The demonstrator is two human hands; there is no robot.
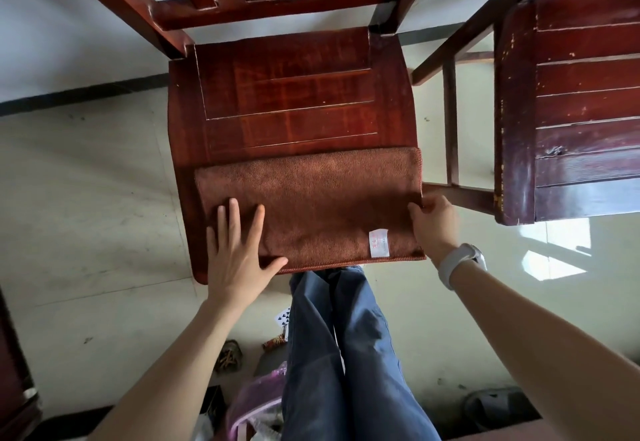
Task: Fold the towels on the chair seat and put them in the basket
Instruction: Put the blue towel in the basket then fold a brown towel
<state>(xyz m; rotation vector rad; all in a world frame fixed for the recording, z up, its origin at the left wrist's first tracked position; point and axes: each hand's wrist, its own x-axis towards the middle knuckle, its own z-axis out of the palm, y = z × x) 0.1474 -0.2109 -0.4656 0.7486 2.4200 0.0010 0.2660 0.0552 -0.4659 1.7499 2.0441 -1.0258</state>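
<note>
A brown towel (311, 205) lies folded as a wide strip across the front half of the red-brown wooden chair seat (287, 94). A white label (378, 242) shows near its front right corner. My left hand (235, 250) rests flat, fingers spread, on the towel's left front part. My right hand (434, 224) pinches the towel's right edge where it reaches the seat's side. No basket can be made out for certain.
A second dark wooden chair (571, 111) stands close on the right. My legs in blue trousers (346, 354) are just below the seat's front edge. Playing cards, a purple bag (252, 402) and small clutter lie on the pale tiled floor near my feet.
</note>
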